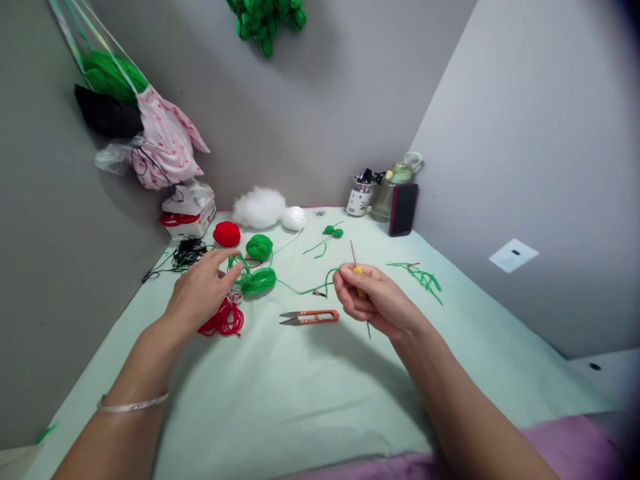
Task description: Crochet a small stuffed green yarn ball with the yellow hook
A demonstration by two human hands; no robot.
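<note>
In my right hand (pixel 373 297) is a thin metal crochet hook (pixel 353 252) with a yellow grip, its tip pointing up and away. A strand of green yarn (pixel 300 292) runs from the fingers of that hand across to a green yarn skein (pixel 259 281). My left hand (pixel 203 283) reaches over the yarn at the left, thumb and fingers apart, close to loose green loops. Red cord (pixel 225 319) lies coiled just below it. Orange thread snips (pixel 310 317) rest on the table between both hands.
Behind are a green yarn ball (pixel 259 247), red ball (pixel 227 233), white ball (pixel 294 218) and stuffing (pixel 260 207). Black yarn (pixel 187 253) lies left, green scraps (pixel 423 277) right. A can (pixel 361 197), bottle (pixel 383 200) and phone (pixel 403 210) stand by the wall.
</note>
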